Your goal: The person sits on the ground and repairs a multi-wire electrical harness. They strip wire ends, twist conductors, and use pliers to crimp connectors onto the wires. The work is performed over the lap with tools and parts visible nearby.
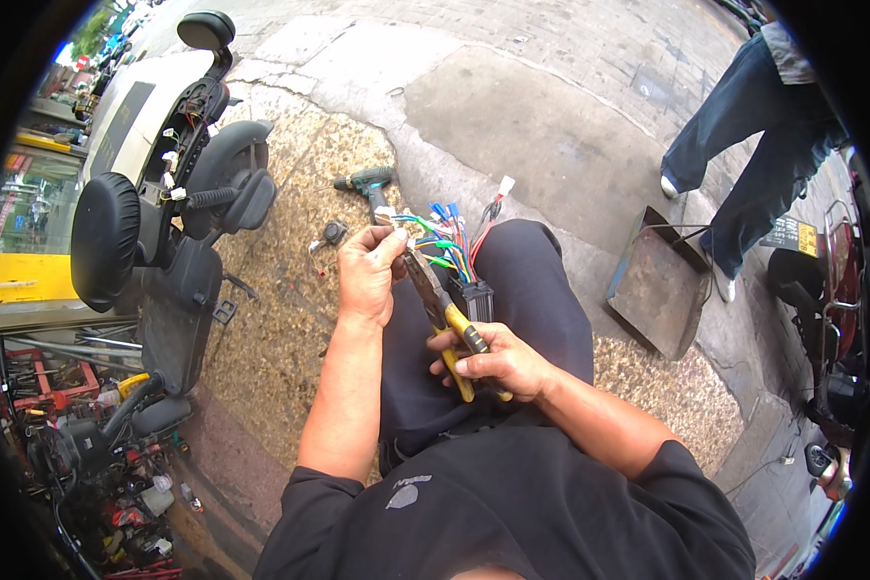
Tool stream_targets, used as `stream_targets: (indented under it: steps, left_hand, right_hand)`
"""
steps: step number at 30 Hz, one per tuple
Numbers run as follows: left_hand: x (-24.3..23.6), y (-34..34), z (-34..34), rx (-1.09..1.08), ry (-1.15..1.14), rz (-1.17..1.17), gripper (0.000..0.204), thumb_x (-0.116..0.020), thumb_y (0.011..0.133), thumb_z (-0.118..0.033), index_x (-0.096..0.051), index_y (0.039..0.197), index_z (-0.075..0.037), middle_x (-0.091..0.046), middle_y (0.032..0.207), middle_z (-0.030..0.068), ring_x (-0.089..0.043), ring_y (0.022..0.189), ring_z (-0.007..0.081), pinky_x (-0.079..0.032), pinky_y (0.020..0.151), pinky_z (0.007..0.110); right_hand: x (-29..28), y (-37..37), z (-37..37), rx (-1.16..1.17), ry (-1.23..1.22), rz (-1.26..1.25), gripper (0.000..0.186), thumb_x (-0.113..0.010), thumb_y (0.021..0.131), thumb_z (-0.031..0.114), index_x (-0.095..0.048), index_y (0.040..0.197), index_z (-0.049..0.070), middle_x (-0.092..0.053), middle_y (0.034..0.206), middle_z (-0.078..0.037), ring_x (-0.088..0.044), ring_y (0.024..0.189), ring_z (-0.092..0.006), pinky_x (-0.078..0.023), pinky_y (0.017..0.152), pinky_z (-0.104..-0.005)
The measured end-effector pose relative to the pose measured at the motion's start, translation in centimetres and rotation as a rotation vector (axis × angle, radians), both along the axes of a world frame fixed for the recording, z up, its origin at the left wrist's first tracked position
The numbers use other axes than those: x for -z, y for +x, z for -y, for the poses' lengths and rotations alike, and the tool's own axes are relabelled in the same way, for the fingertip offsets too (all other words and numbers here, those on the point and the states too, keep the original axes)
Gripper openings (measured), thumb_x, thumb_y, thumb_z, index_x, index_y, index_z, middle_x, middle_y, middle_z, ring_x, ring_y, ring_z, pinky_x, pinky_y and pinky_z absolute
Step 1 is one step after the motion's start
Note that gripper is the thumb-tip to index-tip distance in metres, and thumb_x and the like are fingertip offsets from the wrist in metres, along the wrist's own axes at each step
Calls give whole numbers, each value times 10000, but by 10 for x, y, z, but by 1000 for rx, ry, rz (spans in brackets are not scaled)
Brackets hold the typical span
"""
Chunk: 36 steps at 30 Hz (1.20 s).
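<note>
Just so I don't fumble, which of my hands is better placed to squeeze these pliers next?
Your right, I'd say: the right hand holds the pliers by their yellow handles, while the left hand is up by their jaws, near the coloured wires.

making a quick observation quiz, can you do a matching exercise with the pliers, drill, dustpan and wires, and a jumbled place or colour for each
Column one
1. pliers
2. drill
3. dustpan
4. wires

Column two
A. many-coloured, coming out of a black box
B. next to another person's white shoes
C. in the right hand
D. teal and black, lying beyond the left hand

Pairs: 1-C, 2-D, 3-B, 4-A
</note>
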<state>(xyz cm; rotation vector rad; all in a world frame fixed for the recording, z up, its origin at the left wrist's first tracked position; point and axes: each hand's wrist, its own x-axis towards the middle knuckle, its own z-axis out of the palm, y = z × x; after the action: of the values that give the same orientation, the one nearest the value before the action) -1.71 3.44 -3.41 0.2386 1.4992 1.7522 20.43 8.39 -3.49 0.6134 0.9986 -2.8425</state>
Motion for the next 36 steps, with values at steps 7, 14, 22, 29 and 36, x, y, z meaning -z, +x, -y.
stream_targets:
  steps: [7,14,22,29,36]
  left_hand:
    - [-1,1,2,-51,-41,-85,99,-737,887,-107,-657,873,-50,-627,735,-9,-526,559,59,-436,508,212]
    - [-1,4,2,-89,-27,-89,87,-723,885,-81,-646,880,-40,-633,748,2,-525,571,52,-417,476,201]
    - [-6,5,0,-114,-114,-228,190,-711,866,-44,-585,1009,-40,-588,749,-18,-501,572,55,-418,489,207]
    - [-6,5,0,-113,-105,-356,269,-704,838,-1,-572,1072,18,-607,764,2,-517,607,48,-411,533,204]
    - [-6,6,1,-102,-166,-414,233,-703,840,14,-581,1038,25,-602,748,1,-508,629,42,-403,565,211]
  right_hand:
    - [6,-7,3,23,91,22,384,-679,869,-21,-637,1251,-28,-681,1068,-78,-668,1006,-156,-543,881,-300]
    - [7,-8,0,13,103,40,389,-685,862,-15,-642,1249,-23,-683,1039,-78,-661,984,-143,-533,878,-284]
    - [10,-12,0,13,138,38,383,-680,859,-5,-647,1240,-20,-681,1002,-75,-647,891,-117,-531,839,-275]
    - [9,-11,-6,-16,177,36,346,-680,863,12,-667,1208,-9,-662,949,-43,-606,802,-89,-506,772,-257]
    - [6,-11,-9,-43,348,31,320,-682,845,33,-678,1164,12,-593,838,9,-554,747,-76,-461,705,-237]
